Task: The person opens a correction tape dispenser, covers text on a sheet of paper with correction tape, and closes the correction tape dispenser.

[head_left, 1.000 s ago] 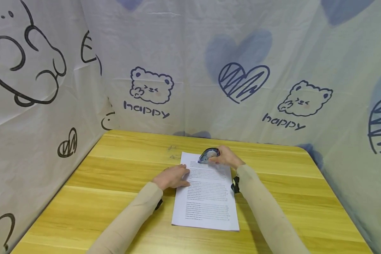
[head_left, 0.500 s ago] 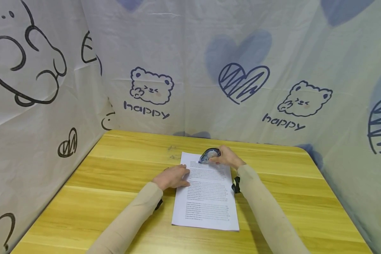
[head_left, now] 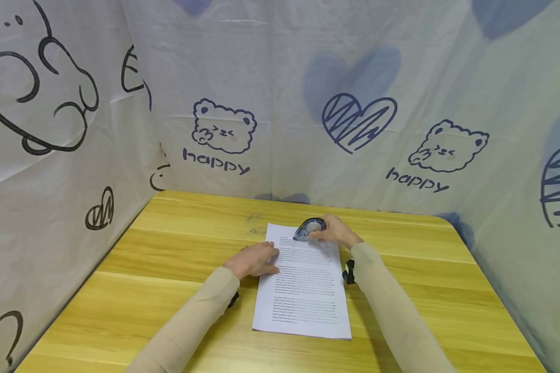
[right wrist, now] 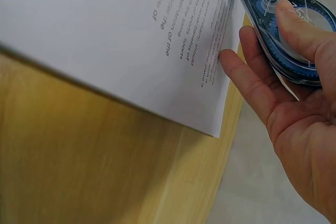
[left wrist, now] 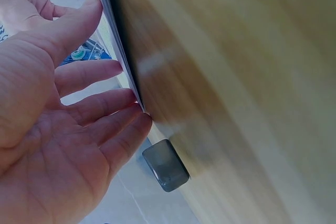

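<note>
A printed stack of paper (head_left: 303,305) lies on the wooden table. Near its top lines, my right hand (head_left: 335,230) holds a blue see-through correction tape dispenser (head_left: 311,226), its tip down at the text. In the right wrist view the thumb lies along the side of the correction tape (right wrist: 294,24), and two fingers reach toward the sheet's edge. My left hand (head_left: 253,259) rests its fingers, nearly straight, on the left edge of the paper. From the left wrist, the fingertips (left wrist: 144,121) show right at the stack's edge.
The yellow wood-grain table (head_left: 168,254) ends against a white curtain (head_left: 289,77) with hearts, bears and "happy" printed on it. A small dark rounded block (left wrist: 165,165) appears past the left fingertips in the left wrist view.
My right hand and the correction tape have slid slightly to the right along the top lines of text. My left hand and the paper have stayed in place.
</note>
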`<state>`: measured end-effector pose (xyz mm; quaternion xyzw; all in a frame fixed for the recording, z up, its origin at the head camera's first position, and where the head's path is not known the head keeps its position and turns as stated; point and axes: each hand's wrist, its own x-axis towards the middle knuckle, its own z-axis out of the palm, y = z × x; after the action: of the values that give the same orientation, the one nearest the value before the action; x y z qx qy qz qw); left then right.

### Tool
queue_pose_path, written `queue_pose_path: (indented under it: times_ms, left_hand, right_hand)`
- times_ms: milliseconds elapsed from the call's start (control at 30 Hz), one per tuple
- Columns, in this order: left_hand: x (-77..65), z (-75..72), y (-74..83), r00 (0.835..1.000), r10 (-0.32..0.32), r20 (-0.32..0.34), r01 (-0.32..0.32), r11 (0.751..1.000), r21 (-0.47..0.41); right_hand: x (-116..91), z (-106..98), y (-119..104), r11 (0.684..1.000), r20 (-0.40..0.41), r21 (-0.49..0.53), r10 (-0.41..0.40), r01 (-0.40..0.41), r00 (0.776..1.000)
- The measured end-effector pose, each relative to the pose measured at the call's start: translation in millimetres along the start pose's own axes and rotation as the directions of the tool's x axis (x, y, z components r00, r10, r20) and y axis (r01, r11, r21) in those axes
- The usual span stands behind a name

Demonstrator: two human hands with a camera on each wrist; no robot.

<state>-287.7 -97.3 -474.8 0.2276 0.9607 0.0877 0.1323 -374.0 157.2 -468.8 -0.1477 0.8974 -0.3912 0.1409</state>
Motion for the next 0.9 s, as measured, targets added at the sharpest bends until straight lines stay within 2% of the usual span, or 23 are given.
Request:
queue_pose_path:
  times_ms: [633, 900]
  left_hand:
    - [-0.5, -1.2, 1.5, 1.0, -0.019, 0.015, 0.019, 1.0, -0.008]
    - [0.3, 0.3, 0.5, 1.0, -0.01, 0.009, 0.01, 1.0, 0.003]
  right_hand:
    - [-3.4, -5.3, 5.1, 0.999, 0.01, 0.019, -0.039, 0.039, 0.999]
    - [-6.8, -6.7, 5.6, 1.0, 0.015, 0.021, -0.014, 0.013, 1.0]
